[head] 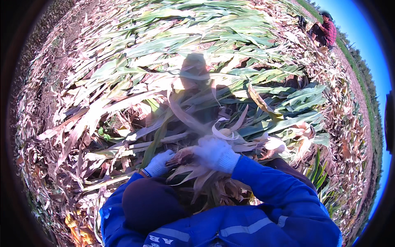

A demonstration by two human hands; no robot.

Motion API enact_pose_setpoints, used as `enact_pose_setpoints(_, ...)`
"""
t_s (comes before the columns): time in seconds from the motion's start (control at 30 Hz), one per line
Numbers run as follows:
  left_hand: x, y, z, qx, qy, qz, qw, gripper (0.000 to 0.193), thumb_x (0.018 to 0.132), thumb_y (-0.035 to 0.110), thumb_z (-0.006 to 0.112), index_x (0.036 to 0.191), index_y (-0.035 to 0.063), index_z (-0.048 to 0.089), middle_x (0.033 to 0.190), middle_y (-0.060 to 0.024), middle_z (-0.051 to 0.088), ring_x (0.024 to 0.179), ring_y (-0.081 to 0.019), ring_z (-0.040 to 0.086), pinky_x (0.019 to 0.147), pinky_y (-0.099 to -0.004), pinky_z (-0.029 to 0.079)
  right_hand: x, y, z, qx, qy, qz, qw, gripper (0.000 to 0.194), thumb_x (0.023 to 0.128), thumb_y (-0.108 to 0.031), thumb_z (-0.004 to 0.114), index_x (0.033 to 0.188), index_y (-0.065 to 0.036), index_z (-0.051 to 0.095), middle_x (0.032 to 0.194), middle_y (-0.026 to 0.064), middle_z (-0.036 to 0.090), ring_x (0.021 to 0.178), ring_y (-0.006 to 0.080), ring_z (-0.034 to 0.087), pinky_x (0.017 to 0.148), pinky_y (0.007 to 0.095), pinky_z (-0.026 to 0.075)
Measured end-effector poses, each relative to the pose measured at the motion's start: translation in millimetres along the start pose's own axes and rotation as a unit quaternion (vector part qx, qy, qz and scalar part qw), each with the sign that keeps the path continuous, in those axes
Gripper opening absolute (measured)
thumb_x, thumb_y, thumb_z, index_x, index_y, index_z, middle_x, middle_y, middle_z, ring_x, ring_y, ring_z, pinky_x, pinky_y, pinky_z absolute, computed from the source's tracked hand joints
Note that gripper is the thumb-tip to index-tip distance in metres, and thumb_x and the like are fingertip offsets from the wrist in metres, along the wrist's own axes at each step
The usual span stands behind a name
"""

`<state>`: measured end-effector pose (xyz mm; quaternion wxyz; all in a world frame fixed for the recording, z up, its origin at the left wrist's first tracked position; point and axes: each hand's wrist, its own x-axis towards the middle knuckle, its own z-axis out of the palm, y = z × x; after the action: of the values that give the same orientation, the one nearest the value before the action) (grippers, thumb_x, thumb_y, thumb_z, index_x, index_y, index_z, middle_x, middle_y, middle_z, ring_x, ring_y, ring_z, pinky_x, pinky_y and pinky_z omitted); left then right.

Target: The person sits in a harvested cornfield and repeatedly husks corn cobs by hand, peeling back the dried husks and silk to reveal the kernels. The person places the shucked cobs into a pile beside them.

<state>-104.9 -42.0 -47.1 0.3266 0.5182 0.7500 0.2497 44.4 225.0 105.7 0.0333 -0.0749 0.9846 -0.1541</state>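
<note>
My left hand [159, 163], in a white knit glove, is at the left end of a corn ear in dry husk [184, 155]; its fingers are partly hidden. On the ear's right side lies my right hand [213, 152], also gloved and slightly blurred, with its fingers curled over the husk. Loosened pale husk leaves [200, 176] hang below the hands. Just beyond my right hand, a curled strip of husk [223, 129] stands up. Further right, more husked ears [273, 144] rest on the cut stalks.
Cut corn stalks with long green and dry leaves [191, 40] cover the ground ahead. My knee [151, 202] is raised at the lower left. Yellow corn ears [78, 230] lie at the bottom left. A person in a red checked shirt [328, 32] sits at the far upper right.
</note>
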Motion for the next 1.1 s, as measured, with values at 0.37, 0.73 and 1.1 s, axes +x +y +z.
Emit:
enact_pose_setpoints(0.37, -6, 59, -112, 0.020, 0.121, 0.042, 0.992, 0.034, 0.095, 0.019, 0.069, 0.128, 0.0089, 0.069, 0.116, -0.0149, 0.071, 0.112, -0.0336, 0.067, 0.097, -0.0400, 0.053, -38, 90, -30, 0.056, 0.384, 0.236, 0.891, 0.029, 0.091, -0.030, 0.070, 0.107, -0.007, 0.069, 0.101, 0.0162, 0.067, 0.095, 0.0345, 0.065, 0.088, 0.0446, 0.051)
enact_pose_setpoints(0.73, 141, 234, -110, 0.092, 0.188, 0.215, 0.954, 0.047, 0.096, 0.013, 0.066, 0.143, 0.0076, 0.058, 0.122, -0.0170, 0.070, 0.109, -0.0312, 0.069, 0.093, -0.0394, 0.055, -79, 71, -38, 0.170, 0.421, 0.250, 0.855, 0.030, 0.085, -0.013, 0.076, 0.112, -0.003, 0.066, 0.097, 0.0139, 0.069, 0.091, 0.0348, 0.067, 0.081, 0.0434, 0.054)
enact_pose_setpoints(1.1, 111, 344, -64, 0.009, 0.138, 0.264, 0.955, 0.032, 0.095, 0.015, 0.066, 0.125, 0.0058, 0.066, 0.119, -0.0172, 0.069, 0.111, -0.0379, 0.067, 0.094, -0.0423, 0.055, -156, 8, -64, 0.146, 0.543, 0.144, 0.814, 0.028, 0.082, -0.010, 0.072, 0.109, -0.006, 0.068, 0.104, 0.0152, 0.068, 0.101, 0.0391, 0.063, 0.087, 0.0469, 0.051)
